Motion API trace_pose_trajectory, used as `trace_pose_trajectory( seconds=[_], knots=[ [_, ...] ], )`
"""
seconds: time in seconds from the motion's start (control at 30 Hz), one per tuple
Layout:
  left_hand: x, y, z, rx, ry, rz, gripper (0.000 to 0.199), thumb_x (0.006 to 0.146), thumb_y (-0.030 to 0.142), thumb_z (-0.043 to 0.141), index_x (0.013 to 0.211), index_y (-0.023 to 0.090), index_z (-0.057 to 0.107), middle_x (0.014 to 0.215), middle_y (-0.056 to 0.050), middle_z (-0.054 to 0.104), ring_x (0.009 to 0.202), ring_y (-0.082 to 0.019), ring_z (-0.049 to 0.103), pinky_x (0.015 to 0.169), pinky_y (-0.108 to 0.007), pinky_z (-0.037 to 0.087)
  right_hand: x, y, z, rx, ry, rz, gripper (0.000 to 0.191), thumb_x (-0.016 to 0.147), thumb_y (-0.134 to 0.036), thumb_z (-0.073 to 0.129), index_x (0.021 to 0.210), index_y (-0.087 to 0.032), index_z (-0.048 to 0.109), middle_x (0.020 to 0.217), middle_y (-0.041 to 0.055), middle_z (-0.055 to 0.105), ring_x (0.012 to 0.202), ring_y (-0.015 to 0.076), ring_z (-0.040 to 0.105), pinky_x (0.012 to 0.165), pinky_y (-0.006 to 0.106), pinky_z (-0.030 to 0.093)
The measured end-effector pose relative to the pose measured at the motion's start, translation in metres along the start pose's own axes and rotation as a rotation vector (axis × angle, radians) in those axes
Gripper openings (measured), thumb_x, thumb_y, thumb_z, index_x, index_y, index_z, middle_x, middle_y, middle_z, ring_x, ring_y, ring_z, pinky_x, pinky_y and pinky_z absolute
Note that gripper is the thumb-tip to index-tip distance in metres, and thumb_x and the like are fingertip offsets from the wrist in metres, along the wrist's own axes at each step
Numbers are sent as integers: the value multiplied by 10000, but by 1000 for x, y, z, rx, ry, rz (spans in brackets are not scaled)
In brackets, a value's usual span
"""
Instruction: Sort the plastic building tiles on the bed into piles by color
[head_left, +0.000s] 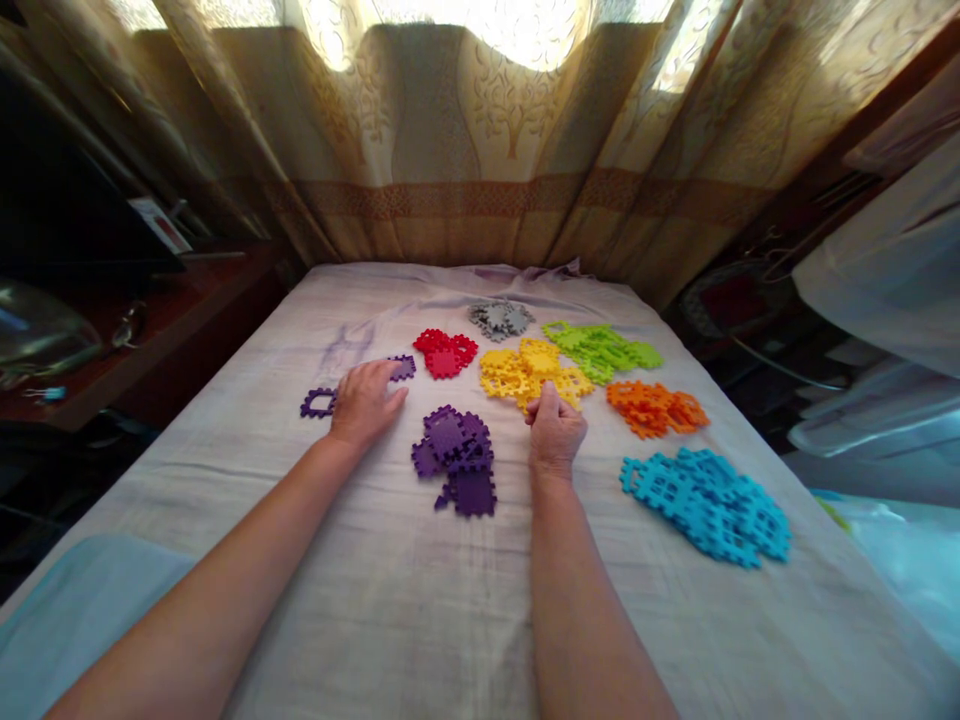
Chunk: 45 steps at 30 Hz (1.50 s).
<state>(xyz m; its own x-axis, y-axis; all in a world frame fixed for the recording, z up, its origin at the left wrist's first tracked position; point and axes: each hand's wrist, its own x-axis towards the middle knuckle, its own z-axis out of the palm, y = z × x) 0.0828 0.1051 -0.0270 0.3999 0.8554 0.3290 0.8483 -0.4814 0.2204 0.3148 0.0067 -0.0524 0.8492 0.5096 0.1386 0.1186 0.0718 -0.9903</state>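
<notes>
Seven tile piles [701, 500], most room by the left edge of the counter [199, 465]. Right grip [557, 432] clenched; left grip [364, 403], can't tell tbh.

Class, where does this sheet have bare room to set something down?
Between the left forearm and right forearm, on the near side of the purple tile pile. Also between the leftmost purple tile and the pale blue cloth. Crowded: the yellow pile, lime pile and orange pile, bunched closely.

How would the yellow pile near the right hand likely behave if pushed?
The yellow pile would probably spread, being seemingly loose overlapping pieces. They look thin with cut-outs, so likely light; mostly flat, they'd likelier slide than roll.
</notes>
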Motion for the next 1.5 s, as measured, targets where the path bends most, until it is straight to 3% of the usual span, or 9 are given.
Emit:
trace_pose_trajectory(
  seconds=[0.2,0.37,0.57,0.7,0.87,1.0,1.17,1.3,1.5],
  knots=[
    [35,-13,6,111,-155,-17,479,852,383,547,1292,194,563,1356,-132,602,1284,-308,498,1073,-458,323,0,0,-1,-9,-12,0,563,852,-636,492,479,-219,552,389,-30,471,422,129,451,515,273,394],
    [38,-13,5,120,-215,-8,477,857,418,553,1262,171,605,1266,-152,657,1205,-340,565,1037,-492,356,-1,-1,0,-16,-10,3,578,852,-649,481,470,-220,542,383,-29,467,423,129,452,513,269,396],
    [8,6,-4,-71,-157,-24,510,862,481,574,1290,204,583,1266,-104,658,1174,-277,596,1011,-410,436,-1,-1,0,-27,-8,8,590,837,-671,484,474,-212,549,385,-31,468,422,123,450,518,266,401],
    [-26,35,-11,-269,-102,137,508,868,519,584,1282,225,579,1224,-79,677,1124,-242,620,1006,-397,459,-1,0,0,-31,-18,12,585,847,-655,484,473,-210,553,386,-30,467,429,124,452,526,266,401],
    [-53,67,-15,-264,-66,249,491,864,491,624,1268,216,577,1213,-94,676,1116,-262,615,1032,-465,430,-1,1,0,-43,-18,20,572,850,-636,493,475,-208,560,391,-28,474,433,127,456,530,268,399],
    [-58,75,-15,-247,-42,270,521,846,484,651,1282,213,563,1243,-103,653,1154,-272,590,1062,-473,408,-1,2,0,-35,-22,14,570,863,-619,484,477,-207,564,393,-27,476,433,128,460,544,270,409],
    [-55,54,-11,-230,34,246,502,876,510,593,1290,229,558,1297,-99,612,1204,-255,563,1058,-425,421,0,2,0,-34,-7,16,554,851,-616,491,481,-211,564,393,-30,476,433,128,463,544,272,407],
    [-45,11,-9,-70,61,92,409,899,431,533,1253,233,584,1285,-104,627,1207,-270,567,1059,-445,406,0,1,0,-35,-7,11,560,850,-630,486,478,-216,554,388,-31,471,432,130,459,535,272,402],
    [-34,-42,-9,161,23,-125,498,890,417,502,1317,166,548,1449,-180,517,1372,-355,423,1139,-572,248,-2,-2,0,-33,-17,-10,576,850,-654,470,475,-223,538,376,-34,459,426,132,462,530,274,401]
  ],
)
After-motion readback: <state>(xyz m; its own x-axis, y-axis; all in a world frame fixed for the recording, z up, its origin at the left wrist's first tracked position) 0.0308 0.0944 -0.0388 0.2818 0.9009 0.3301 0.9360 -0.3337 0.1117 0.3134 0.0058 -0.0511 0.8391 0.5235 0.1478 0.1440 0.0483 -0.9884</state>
